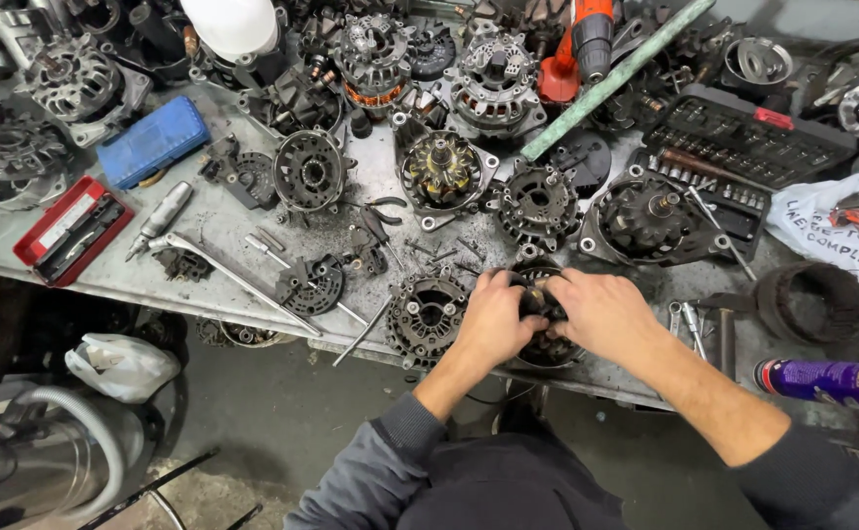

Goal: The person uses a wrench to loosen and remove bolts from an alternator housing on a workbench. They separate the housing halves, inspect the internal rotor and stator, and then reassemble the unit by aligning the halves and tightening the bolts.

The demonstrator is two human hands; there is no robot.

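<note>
Grey sleeve (380, 461) lowest in the head view. Left hand (493, 319) and right hand (601, 314) close together at the bench (204, 231) front edge, clamped on a dark alternator part (537, 294), fingers curled over its top; probably a housing half, mostly hidden. Another housing (428, 314) just left. Ratchet (228, 275) farther left. Spray can (827, 381) at right.

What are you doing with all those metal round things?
A person's left hand and right hand both grip a dark round alternator part at the front edge of a grey metal workbench. Other dismantled alternators, a long silver wrench and a black socket set lie around it.
</note>
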